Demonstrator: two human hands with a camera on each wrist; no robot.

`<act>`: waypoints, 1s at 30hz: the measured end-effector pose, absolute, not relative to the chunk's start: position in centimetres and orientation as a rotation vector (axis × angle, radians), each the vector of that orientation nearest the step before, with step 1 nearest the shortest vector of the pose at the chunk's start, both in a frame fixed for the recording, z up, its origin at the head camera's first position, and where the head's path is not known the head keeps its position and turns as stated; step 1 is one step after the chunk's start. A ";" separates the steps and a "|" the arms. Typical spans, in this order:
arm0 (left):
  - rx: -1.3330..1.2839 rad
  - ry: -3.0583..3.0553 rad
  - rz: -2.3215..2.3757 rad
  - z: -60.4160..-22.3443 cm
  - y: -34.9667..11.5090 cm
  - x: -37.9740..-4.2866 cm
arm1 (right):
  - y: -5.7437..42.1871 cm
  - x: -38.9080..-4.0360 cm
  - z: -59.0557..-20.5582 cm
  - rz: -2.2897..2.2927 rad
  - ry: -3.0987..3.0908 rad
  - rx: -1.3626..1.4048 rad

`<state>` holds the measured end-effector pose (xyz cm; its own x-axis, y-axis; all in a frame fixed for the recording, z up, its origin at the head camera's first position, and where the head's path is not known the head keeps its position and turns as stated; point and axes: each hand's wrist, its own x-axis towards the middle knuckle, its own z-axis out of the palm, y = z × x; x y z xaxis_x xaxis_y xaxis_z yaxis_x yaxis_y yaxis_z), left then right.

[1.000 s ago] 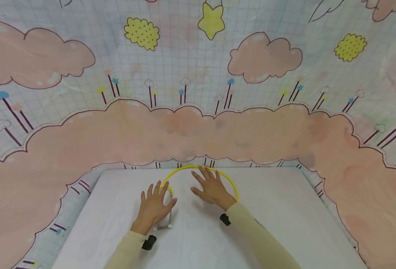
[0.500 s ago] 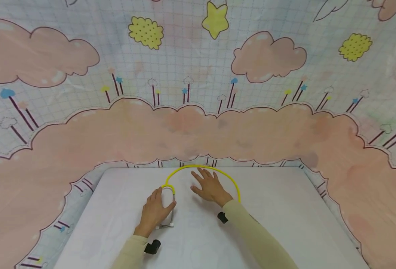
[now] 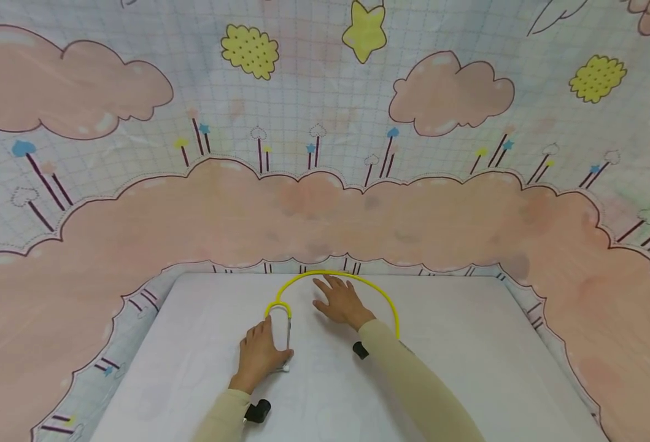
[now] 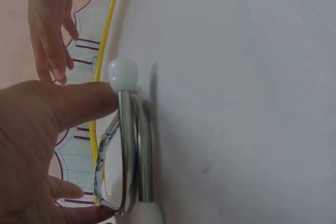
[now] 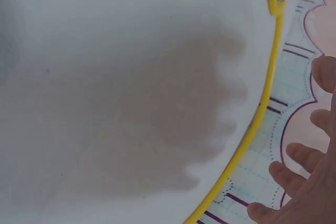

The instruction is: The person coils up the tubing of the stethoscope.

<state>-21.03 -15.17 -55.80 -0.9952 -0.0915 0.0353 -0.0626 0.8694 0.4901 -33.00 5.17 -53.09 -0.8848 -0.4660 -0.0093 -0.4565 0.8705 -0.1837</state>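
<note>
A stethoscope with yellow tubing lies on the white table, its tube arching along the far edge. My left hand is at its metal headset, thumb on one side and fingers on the other. In the left wrist view, the thumb meets a metal ear tube just below a white ear tip, and fingertips reach the metal lower down. My right hand hovers inside the tube's arc, fingers spread and holding nothing. The right forearm hides the tube's far end.
The white table has its back edge just behind the yellow arc. Beyond it hangs a cloth printed with clouds and stars. A black wrist camera sits under the right wrist, another black camera under the left.
My left hand has come down from spread fingers over the headset to thumb and fingers closing on its sides. The right hand stays nearly in place; the head view has shifted slightly.
</note>
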 end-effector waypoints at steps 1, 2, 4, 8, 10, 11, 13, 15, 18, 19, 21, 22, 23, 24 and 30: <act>0.125 -2.978 -0.777 -55.9 -15.1 -20.9 | 5.2 -33.2 -53.1 -0.275 2.984 -0.734; 0.127 -2.973 -0.771 -55.9 -15.1 -20.9 | 5.2 -33.3 -53.1 -0.276 2.980 -0.733; 0.132 -2.960 -0.771 -56.1 -15.1 -20.7 | 5.2 -33.6 -53.3 -0.274 2.973 -0.734; 0.128 -2.960 -0.771 -56.3 -15.0 -20.6 | 4.8 -34.1 -53.7 -0.248 2.962 -0.745; 0.117 -2.966 -0.766 -56.3 -15.0 -20.6 | 4.2 -34.2 -54.0 -0.214 2.951 -0.754; 0.116 -2.965 -0.771 -56.3 -15.1 -20.6 | 3.9 -34.2 -54.1 -0.203 2.947 -0.765; 0.114 -2.968 -0.756 -56.4 -15.3 -20.6 | 3.0 -34.2 -54.2 -0.187 2.938 -0.794; 0.117 -2.963 -0.755 -56.5 -15.6 -20.7 | 2.1 -34.2 -54.2 -0.176 2.934 -0.834; 0.117 -2.967 -0.762 -56.7 -16.1 -20.8 | 0.8 -34.2 -54.2 -0.179 2.921 -0.878; 0.109 -2.965 -0.771 -56.7 -16.2 -20.8 | 0.5 -34.2 -54.3 -0.175 2.918 -0.888; 0.089 -2.958 -0.813 -56.7 -16.5 -20.7 | 0.0 -34.1 -54.3 -0.163 2.911 -0.905; 0.078 -2.963 -0.830 -56.7 -16.7 -20.7 | -0.2 -34.1 -54.3 -0.159 2.908 -0.909; 0.065 -2.962 -0.855 -56.7 -16.8 -20.7 | -0.4 -34.1 -54.3 -0.152 2.911 -0.916; 0.049 -2.961 -0.875 -56.8 -17.0 -20.7 | -0.5 -34.1 -54.3 -0.142 2.908 -0.919; -0.029 -2.977 -0.964 -57.0 -18.2 -20.9 | -0.8 -34.2 -54.3 -0.122 2.859 -0.920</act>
